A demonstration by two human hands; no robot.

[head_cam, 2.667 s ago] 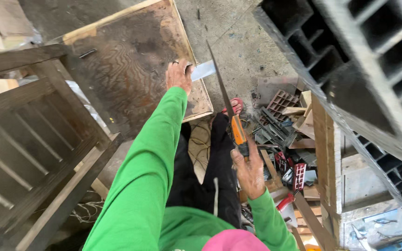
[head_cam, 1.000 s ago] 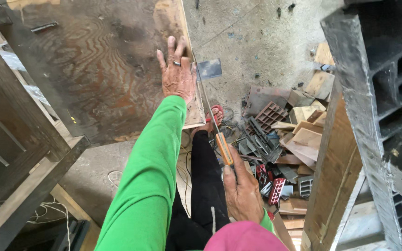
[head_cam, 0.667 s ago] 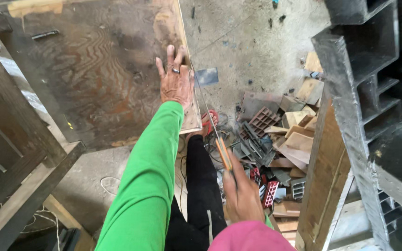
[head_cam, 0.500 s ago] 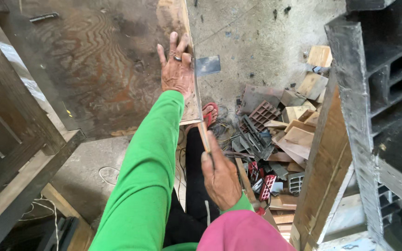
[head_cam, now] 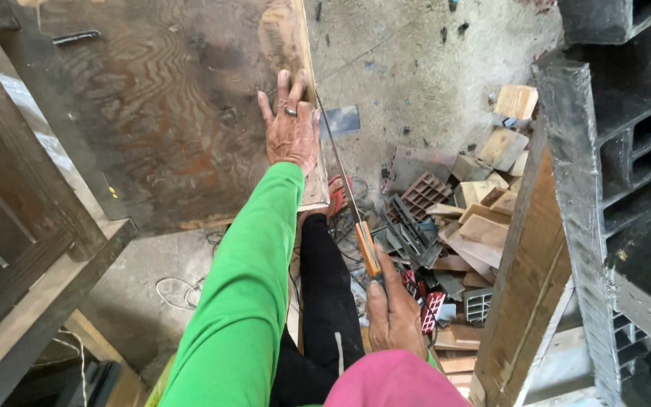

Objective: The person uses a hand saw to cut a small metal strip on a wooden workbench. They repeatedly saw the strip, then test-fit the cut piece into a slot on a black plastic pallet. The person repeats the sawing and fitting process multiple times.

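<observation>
Currently one plywood sheet [head_cam: 167,120] and one handsaw [head_cam: 348,188] are in play: my left hand [head_cam: 291,128] lies flat on the sheet near its right edge, fingers [head_cam: 283,87] spread apart, and my right hand [head_cam: 395,316] has its fingers clamped round the saw's orange handle [head_cam: 368,247]. The saw's long axis runs from my right hand up and away toward the far left, its blade [head_cam: 334,154] hard against the sheet's right edge just beside my left hand. One heap of wood offcuts [head_cam: 484,188] lies on the floor to the right.

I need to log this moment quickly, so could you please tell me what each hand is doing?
Left hand: open, flat on the plywood board.
Right hand: closed, holding the handsaw.
</observation>
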